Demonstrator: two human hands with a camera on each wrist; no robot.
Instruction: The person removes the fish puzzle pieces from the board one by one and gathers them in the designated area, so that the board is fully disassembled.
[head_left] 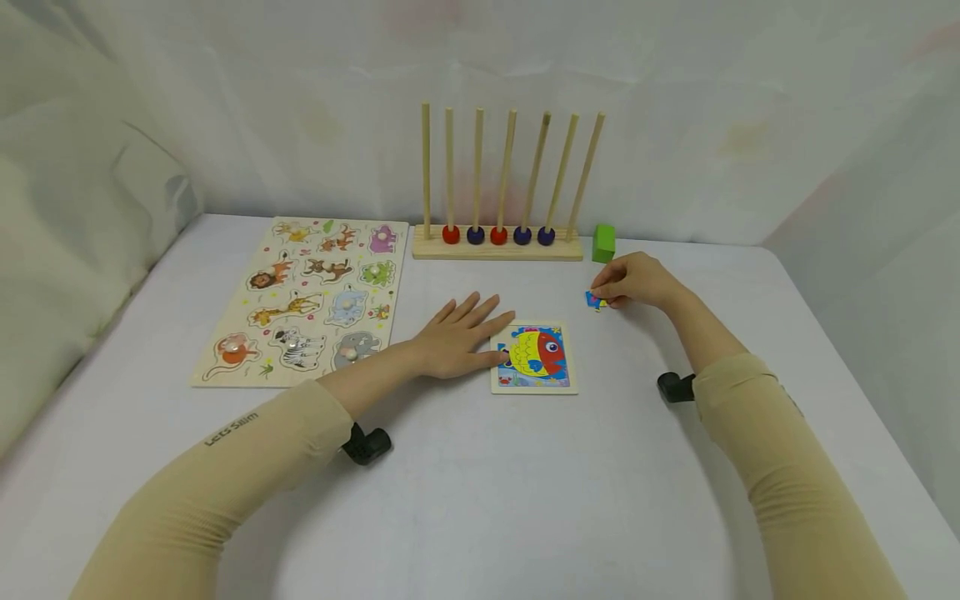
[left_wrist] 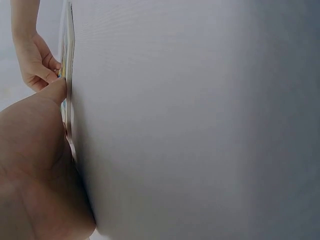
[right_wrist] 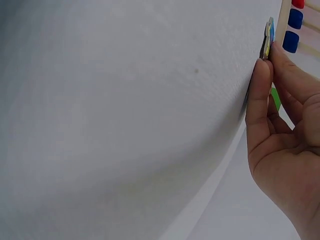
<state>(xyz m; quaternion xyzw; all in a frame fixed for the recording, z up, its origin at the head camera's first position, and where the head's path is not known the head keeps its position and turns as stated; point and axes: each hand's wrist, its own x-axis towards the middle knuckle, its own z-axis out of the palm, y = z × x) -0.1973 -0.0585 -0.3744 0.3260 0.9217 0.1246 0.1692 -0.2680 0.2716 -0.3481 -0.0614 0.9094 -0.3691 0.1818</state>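
Observation:
A small square jigsaw puzzle (head_left: 542, 372) with a yellow and red fish picture lies in its pale wooden frame at the table's middle. My left hand (head_left: 459, 337) lies spread flat beside it, fingers straight, the thumb over the puzzle's left edge by the fish's tail. To the right and farther back, my right hand (head_left: 637, 279) pinches a small blue and yellow puzzle piece (head_left: 595, 300) between thumb and fingers. The right wrist view shows that piece (right_wrist: 269, 37) edge-on at the fingertips, close over the white table.
A wooden animal peg puzzle (head_left: 300, 292) lies on the left. At the back stands a rack of upright wooden rods (head_left: 498, 246) with red and dark blue beads. A green block (head_left: 603, 242) stands at the rack's right end, just behind the right hand.

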